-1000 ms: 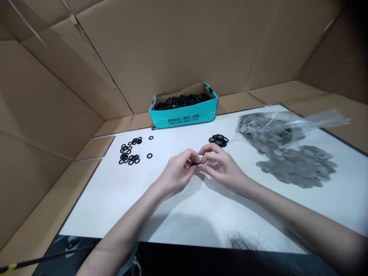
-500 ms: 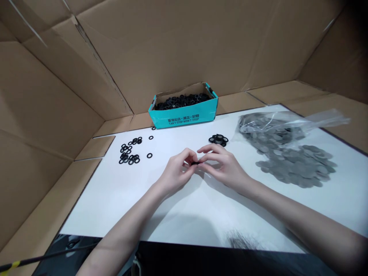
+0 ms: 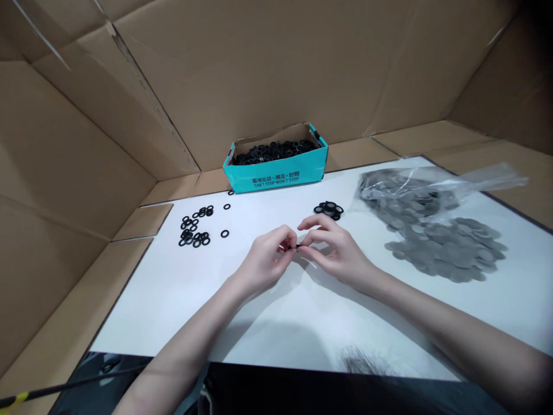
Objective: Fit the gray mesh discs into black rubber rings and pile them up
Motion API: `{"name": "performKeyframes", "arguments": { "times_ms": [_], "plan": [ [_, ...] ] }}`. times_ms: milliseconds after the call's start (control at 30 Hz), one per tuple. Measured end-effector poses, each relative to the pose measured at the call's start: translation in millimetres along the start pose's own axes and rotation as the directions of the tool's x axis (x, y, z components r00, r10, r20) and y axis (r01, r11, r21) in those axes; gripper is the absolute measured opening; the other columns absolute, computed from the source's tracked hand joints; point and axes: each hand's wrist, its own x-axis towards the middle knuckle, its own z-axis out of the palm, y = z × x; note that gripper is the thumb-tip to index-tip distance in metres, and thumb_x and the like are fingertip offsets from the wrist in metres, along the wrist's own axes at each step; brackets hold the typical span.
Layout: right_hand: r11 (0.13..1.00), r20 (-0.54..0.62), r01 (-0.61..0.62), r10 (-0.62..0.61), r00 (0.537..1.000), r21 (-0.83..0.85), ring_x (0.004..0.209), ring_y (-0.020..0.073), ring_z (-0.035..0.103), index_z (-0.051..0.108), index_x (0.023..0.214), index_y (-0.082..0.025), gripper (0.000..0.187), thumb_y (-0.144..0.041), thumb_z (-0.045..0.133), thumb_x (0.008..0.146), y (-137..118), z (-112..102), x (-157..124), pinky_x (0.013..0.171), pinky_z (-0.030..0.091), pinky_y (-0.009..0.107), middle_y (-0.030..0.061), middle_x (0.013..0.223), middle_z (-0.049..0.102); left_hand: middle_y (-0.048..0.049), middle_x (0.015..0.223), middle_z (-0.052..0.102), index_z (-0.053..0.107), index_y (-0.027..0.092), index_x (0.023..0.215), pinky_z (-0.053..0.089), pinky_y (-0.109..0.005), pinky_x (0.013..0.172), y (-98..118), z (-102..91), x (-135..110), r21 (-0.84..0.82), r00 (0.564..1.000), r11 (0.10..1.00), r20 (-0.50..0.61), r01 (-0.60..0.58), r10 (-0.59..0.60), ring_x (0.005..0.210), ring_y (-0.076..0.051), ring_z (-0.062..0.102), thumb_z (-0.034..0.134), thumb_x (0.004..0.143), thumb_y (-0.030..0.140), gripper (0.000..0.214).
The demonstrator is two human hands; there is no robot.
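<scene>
Over the middle of the white sheet, my left hand (image 3: pixel 266 255) and my right hand (image 3: pixel 336 246) meet at their fingertips. Between them is a small black ring (image 3: pixel 293 248), mostly covered by the fingers. The left thumb and index finger pinch it from one side; the right thumb and a finger grip its other edge, with the right index finger raised. Whether a grey disc sits in the ring cannot be seen. Just beyond the right hand lies a small pile of black rings with grey discs in them (image 3: pixel 328 210).
Loose black rings (image 3: pixel 188 236) are scattered at the left. A turquoise box (image 3: pixel 276 173) full of black rings stands at the back. On the right, grey discs (image 3: pixel 449 251) spread out before a clear plastic bag (image 3: pixel 479 178) of discs. Cardboard walls (image 3: pixel 276 69) enclose the white sheet (image 3: pixel 173 300).
My right fingers have shifted slightly, and the index finger is a little more apart from the others. The black ring shows a bit differently between the fingertips. Everything else stays put.
</scene>
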Motion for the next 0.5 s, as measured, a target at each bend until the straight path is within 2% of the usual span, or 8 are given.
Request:
{"name": "performKeyframes", "arguments": {
  "times_ms": [100,233,367,500],
  "plan": [
    [1.0,-0.016,-0.01,0.01,1.0,-0.005,0.099,0.023,0.061,0.064,0.073,-0.02,0.014,-0.016,0.063,0.085,0.4,1.1,-0.1,0.082,0.053,0.04,0.0085,0.102,0.061,0.0011,0.083,0.056,0.05,0.019,0.087,0.05,-0.024,0.072,0.1,-0.8,0.8,0.017,1.0,1.0,0.012,-0.004,0.004,0.075,-0.01,0.053,0.051,0.085,0.01,0.01],
    [0.999,0.028,-0.002,0.003,1.0,-0.035,0.091,0.0221,0.062,0.067,0.073,-0.021,0.012,-0.018,0.065,0.085,3.3,2.0,0.3,0.081,0.052,0.041,0.0074,0.095,0.063,0.0018,0.083,0.057,0.049,0.02,0.09,0.05,-0.023,0.069,-3.5,0.9,0.9,-0.007,0.999,0.999,-0.017,0.032,-0.033,0.072,-0.009,0.056,0.056,0.082,0.011,0.014],
    [0.998,0.0,0.005,-0.005,1.0,-0.061,0.095,0.0242,0.062,0.072,0.08,-0.023,0.005,-0.023,0.069,0.084,4.5,-0.2,1.5,0.084,0.051,0.043,0.0082,0.099,0.065,0.0008,0.085,0.06,0.051,0.019,0.09,0.05,-0.024,0.071,-4.6,2.3,0.8,-0.022,0.999,1.0,-0.047,0.022,-0.023,0.074,-0.01,0.058,0.056,0.082,0.01,0.013],
    [0.999,-0.008,0.004,-0.005,1.0,-0.047,0.096,0.0242,0.062,0.07,0.075,-0.022,0.011,-0.021,0.067,0.085,5.7,-1.2,2.0,0.084,0.051,0.044,0.0081,0.1,0.066,0.0004,0.086,0.059,0.052,0.019,0.089,0.05,-0.024,0.072,-1.8,3.6,1.2,-0.039,0.997,0.999,-0.075,0.023,-0.025,0.075,-0.01,0.057,0.057,0.085,0.014,0.008]
  ]
}}
